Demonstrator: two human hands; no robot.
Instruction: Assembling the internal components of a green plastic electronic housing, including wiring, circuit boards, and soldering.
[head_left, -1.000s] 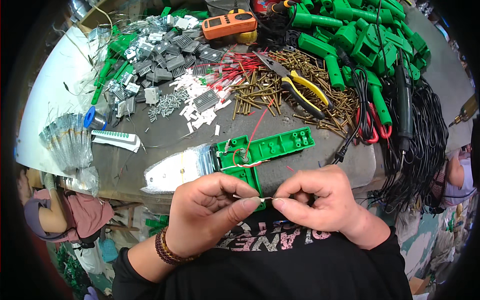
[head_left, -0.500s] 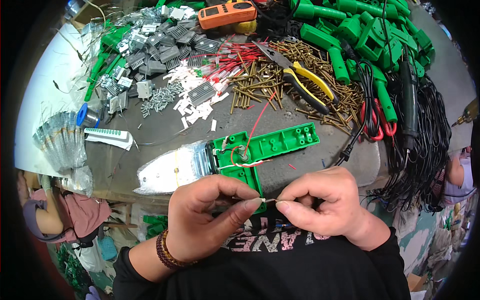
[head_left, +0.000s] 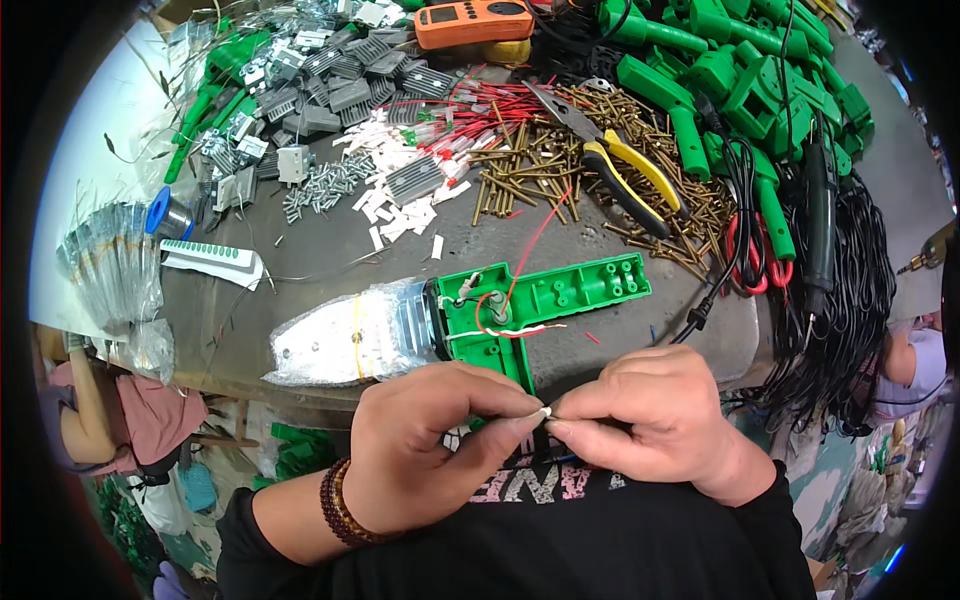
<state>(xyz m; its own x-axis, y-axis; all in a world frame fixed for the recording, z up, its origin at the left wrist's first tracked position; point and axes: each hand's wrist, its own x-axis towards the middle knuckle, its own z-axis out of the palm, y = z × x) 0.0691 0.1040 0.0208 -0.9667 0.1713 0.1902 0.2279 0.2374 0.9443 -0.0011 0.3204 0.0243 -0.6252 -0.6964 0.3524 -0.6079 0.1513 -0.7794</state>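
Close in front of my body, my left hand [head_left: 435,430] pinches a small white wire-like piece [head_left: 544,412] between thumb and forefinger. The fingertips of my right hand [head_left: 650,425] are pinched together right against its tip; what they hold is hidden. Just beyond my hands lies an open green plastic handle shell [head_left: 590,283], with a red wire [head_left: 540,235], a white wire [head_left: 530,330] and a grey cord end inside. A metal plate in clear plastic wrap [head_left: 345,335] is joined to the shell's left side.
Yellow-handled pliers [head_left: 632,170] rest on a heap of brass-coloured screws [head_left: 520,170]. Behind are white sleeves [head_left: 400,205], grey finned parts [head_left: 350,95], an orange meter [head_left: 474,22] and green shells [head_left: 770,90]. Black cords [head_left: 850,300] and a dark pen-shaped tool [head_left: 820,220] lie at right.
My hands have come closer together, and the thin dark strand that showed between them is now covered. The view has shifted slightly; the things on the table stay put.
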